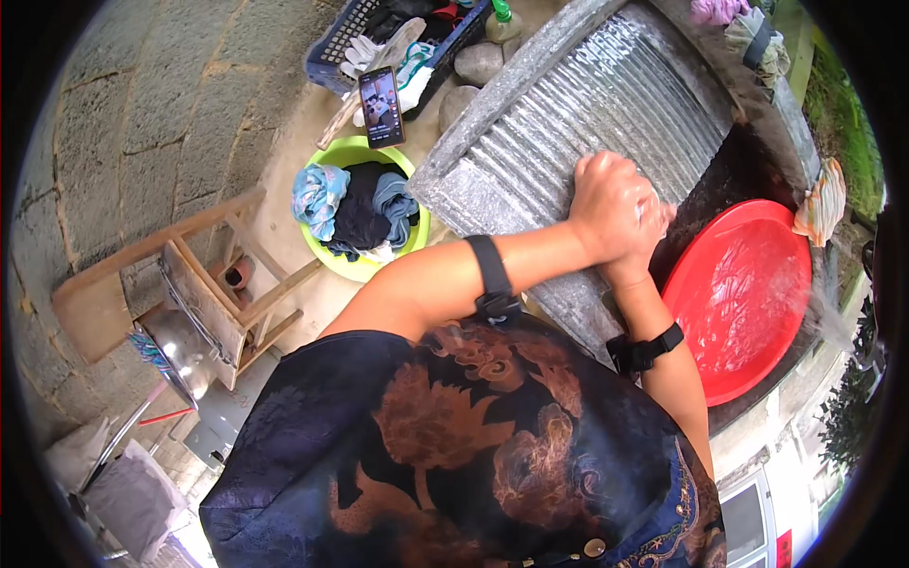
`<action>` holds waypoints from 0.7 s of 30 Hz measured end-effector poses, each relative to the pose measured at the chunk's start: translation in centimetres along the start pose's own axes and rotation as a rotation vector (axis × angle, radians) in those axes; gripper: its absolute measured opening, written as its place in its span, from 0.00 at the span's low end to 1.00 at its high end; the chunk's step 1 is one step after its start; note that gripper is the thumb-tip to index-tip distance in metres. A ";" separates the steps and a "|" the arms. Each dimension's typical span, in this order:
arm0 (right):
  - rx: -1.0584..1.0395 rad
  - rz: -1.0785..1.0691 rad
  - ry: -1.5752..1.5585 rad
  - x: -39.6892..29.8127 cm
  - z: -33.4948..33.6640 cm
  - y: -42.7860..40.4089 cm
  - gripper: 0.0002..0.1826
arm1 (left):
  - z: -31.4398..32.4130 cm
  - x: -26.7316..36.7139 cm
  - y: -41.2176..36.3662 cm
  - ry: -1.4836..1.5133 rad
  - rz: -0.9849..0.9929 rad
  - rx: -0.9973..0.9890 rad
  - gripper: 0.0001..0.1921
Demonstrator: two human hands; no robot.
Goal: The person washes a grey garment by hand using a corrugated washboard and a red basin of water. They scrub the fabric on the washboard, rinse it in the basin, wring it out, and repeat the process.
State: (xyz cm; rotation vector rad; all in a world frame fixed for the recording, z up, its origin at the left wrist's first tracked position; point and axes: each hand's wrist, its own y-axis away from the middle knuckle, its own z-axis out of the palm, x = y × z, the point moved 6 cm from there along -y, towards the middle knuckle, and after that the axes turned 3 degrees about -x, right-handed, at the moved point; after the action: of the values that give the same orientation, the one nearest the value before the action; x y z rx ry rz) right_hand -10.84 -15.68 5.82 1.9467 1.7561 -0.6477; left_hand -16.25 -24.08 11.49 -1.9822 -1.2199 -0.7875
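Observation:
My left hand (609,195) and my right hand (634,257) are pressed together, wet, over the lower edge of a ribbed stone washboard (568,106). The fingers of the left hand are curled, and the right hand is partly hidden beneath it. A pale spot shows between the hands. Whether it is lather or a bit of cloth, I cannot tell. Water gleams on the upper ridges. Beside my right forearm, a red plastic basin (738,305) holds water, with a blurred stream splashing in at its right side. Both forearms wear black straps.
A lime-green basin (425,238) of clothes stands left of the washboard. A smartphone (382,106) leans above its rim by a wooden stick (337,126). Farther back is a blue plastic basket (323,57). A wooden chair (241,284) stands left. Cloths (820,202) hang over the sink's edge.

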 end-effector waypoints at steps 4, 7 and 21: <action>0.118 -0.148 0.242 -2.1 -1.9 -2.7 0.19 | 1.5 -1.6 -3.2 0.011 0.037 -0.053 0.18; -0.091 0.067 0.148 -1.5 -1.9 -4.2 0.20 | 2.8 -2.7 -5.3 0.077 -0.132 -0.273 0.23; -0.011 -0.349 0.037 -1.9 -3.5 0.1 0.36 | -2.9 -3.3 1.4 -0.166 -0.030 -0.320 0.23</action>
State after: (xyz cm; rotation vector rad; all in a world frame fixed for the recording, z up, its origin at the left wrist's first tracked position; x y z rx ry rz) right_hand -10.73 -15.10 9.80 1.6668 2.1404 -0.7179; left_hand -16.66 -28.56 10.34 -2.3318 -1.2842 -0.8931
